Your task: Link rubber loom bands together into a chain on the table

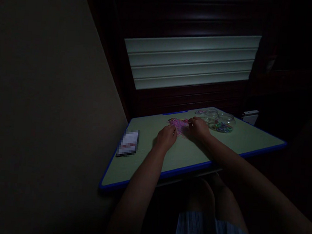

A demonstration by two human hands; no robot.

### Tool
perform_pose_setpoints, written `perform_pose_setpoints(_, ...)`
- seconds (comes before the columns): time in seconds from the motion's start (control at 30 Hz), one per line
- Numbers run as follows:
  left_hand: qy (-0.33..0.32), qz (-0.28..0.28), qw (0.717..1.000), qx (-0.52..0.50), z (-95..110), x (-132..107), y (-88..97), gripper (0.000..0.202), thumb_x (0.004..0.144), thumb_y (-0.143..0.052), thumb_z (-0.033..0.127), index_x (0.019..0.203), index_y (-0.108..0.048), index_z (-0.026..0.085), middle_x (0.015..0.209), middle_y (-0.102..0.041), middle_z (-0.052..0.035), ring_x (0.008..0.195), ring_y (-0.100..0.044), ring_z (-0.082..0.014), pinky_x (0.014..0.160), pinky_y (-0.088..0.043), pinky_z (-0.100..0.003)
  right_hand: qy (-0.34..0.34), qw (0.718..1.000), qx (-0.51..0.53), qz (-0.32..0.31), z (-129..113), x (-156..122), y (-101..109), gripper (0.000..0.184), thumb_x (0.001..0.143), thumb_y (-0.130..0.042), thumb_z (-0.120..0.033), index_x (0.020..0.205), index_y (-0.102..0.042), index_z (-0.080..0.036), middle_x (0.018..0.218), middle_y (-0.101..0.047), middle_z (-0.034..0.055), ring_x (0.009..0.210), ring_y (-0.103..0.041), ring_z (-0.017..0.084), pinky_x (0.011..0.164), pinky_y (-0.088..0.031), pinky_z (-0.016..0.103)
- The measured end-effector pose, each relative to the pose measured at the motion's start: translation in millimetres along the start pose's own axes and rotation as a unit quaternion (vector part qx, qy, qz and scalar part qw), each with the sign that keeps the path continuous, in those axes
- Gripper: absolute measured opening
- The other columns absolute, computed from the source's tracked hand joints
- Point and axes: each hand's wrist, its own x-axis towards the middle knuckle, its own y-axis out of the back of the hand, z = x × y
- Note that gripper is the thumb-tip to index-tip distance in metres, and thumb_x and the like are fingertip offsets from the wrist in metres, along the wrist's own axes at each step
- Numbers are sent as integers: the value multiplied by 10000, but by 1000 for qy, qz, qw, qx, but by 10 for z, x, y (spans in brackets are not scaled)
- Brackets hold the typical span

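The scene is very dark. A small pink piece of loose, stringy craft work lies on a pale green table with a blue rim. My left hand rests on the table with its fingers curled at the near left edge of the pink piece. My right hand lies just right of it, fingers pinched together at the piece's right end. What the fingers of either hand grip is too dim and small to make out.
A clear round container with small coloured bits inside stands behind my right hand. A flat dark-edged card or phone lies at the table's left. A wall runs along the left; a lit slatted panel is behind.
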Motion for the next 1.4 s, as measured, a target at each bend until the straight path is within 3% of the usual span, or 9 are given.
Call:
perform_pose_setpoints(0.2, -14, 12, 1000, 16, -78, 146, -10, 196, 828, -362, 225, 848, -550, 170, 912, -574, -66, 871, -504, -164, 755, -389, -268, 3, 1000, 11, 14, 65, 163, -34, 288, 799, -397, -217, 982, -615, -176, 915, -603, 103, 842, -538, 193, 686, -360, 256)
perform_pose_setpoints(0.4, -31, 2, 999, 36, -121, 341, -15, 212, 835, -351, 220, 869, -554, 168, 905, -569, -69, 884, -492, -169, 768, -380, -273, 14, 1000, 11, -20, 207, 315, -100, 282, 801, -397, -221, 990, -603, -184, 941, -601, 97, 839, -544, 188, 662, -365, 248)
perform_pose_setpoints(0.53, -12, 31, 998, 44, -146, 416, -105, 218, 838, -338, 208, 854, -551, 166, 879, -561, -69, 870, -483, -172, 767, -377, -283, 5, 999, 33, -27, 217, 364, -207, 278, 803, -404, -231, 1001, -594, -186, 946, -599, 95, 840, -545, 173, 668, -371, 235)
perform_pose_setpoints(0.7, -17, 31, 997, 67, -217, 390, -240, 216, 841, -333, 208, 864, -544, 166, 891, -557, -73, 866, -474, -179, 782, -365, -300, 47, 998, 53, -7, 172, 540, -282, 300, 785, -463, -290, 1034, -578, -171, 947, -593, 105, 833, -535, 186, 696, -371, 255)
perform_pose_setpoints(0.9, -15, 12, 996, 92, -285, 369, -261, 225, 843, -323, 207, 866, -542, 162, 890, -551, -83, 870, -468, -188, 777, -364, -316, 112, 989, 101, -9, 225, 644, -355, 313, 769, -483, -312, 1026, -582, -163, 951, -594, 95, 867, -522, 177, 757, -362, 265)
perform_pose_setpoints(1.03, -34, -5, 993, 110, -275, 361, -243, 217, 837, -335, 207, 863, -545, 158, 903, -552, -91, 871, -470, -192, 758, -369, -315, 107, 988, 110, -9, 287, 578, -452, 304, 785, -435, -259, 1028, -586, -157, 961, -610, 88, 900, -520, 176, 795, -356, 280)
perform_pose_setpoints(1.4, -62, -12, 986, 157, -202, 338, -221, 235, 827, -337, 182, 928, -543, 133, 976, -551, -112, 886, -480, -203, 738, -387, -328, 99, 988, 105, -52, 265, 574, -546, 362, 821, -389, -287, 1132, -538, -177, 1080, -595, 78, 986, -512, 184, 835, -339, 283)
